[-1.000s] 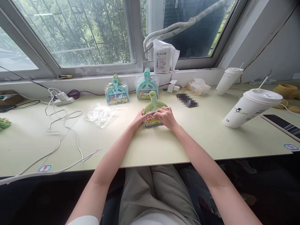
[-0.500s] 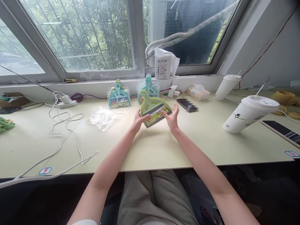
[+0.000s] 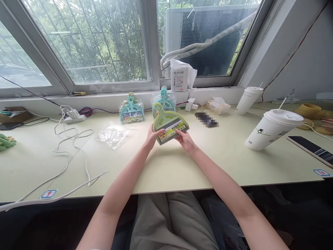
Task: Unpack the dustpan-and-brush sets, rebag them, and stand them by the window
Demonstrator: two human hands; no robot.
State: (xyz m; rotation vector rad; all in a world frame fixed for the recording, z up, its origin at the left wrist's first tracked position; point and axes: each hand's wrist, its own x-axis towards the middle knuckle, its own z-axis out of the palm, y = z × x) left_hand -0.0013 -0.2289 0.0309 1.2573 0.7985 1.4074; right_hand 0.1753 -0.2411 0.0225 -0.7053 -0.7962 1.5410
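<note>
Between my hands, a green mini dustpan and brush set (image 3: 166,119) is held tilted above the table, its handle pointing up and away. A printed label runs across its bristles. My left hand (image 3: 151,138) grips the lower left corner, thumb on the front. At the lower right edge, my right hand (image 3: 185,139) pinches it with the thumb on the label and fingers behind. Behind it stand more dustpan sets in clear wrap: a teal one (image 3: 164,98) partly hidden by the green set, and a blue one (image 3: 132,110) farther left.
A crumpled clear plastic bag (image 3: 113,134) lies left of my hands. White cables (image 3: 75,139) trail across the left side. On the right are a pixelated dark phone (image 3: 206,119), a tissue pack (image 3: 218,105), two white cups (image 3: 270,130) (image 3: 249,100) and another phone (image 3: 310,149).
My right hand's raised fingers have come in and closed on the dustpan set's lower right edge. The left hand keeps its hold. The view has shifted slightly.
</note>
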